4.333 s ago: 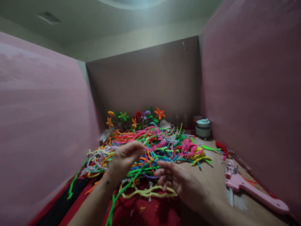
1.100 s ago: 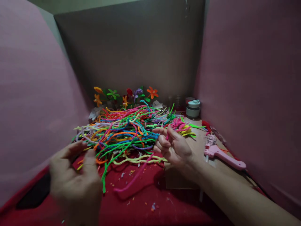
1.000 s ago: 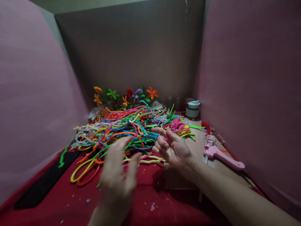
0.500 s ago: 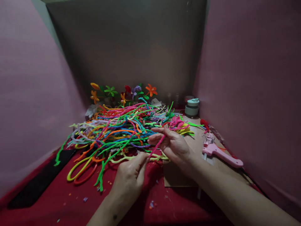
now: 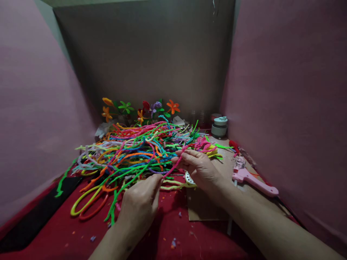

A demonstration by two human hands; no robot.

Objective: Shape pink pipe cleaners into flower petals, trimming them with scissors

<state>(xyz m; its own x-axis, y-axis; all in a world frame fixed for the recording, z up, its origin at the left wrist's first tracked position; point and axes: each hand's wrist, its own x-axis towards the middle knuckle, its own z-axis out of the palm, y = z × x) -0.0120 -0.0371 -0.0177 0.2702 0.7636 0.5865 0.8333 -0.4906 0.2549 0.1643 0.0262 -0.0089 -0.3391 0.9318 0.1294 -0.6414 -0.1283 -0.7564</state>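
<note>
A bright pink pipe cleaner [image 5: 175,165] runs slantwise between my two hands, its upper end sticking up past the right fingers. My left hand [image 5: 142,196] is closed in a pinch on its lower end. Higher and to the right, my right hand [image 5: 199,166] grips the upper part between thumb and fingers. Just behind both hands spreads a large tangled heap of pipe cleaners [image 5: 138,155] in green, orange, blue, yellow, lilac and pink. Several pink twisted pieces [image 5: 203,144] lie at the heap's right side.
A pink glue gun [image 5: 255,180] lies on a cardboard sheet [image 5: 206,209] at the right. Pipe-cleaner flowers [image 5: 172,106] stand at the back, near a lidded jar [image 5: 219,127]. A black strip [image 5: 35,216] lies left on the red cloth [image 5: 151,238], which carries small scraps.
My left hand has moved left and slightly down, and the right hand's fingers have shifted along the pink pipe cleaner. More of it shows between them. The view has tilted slightly.
</note>
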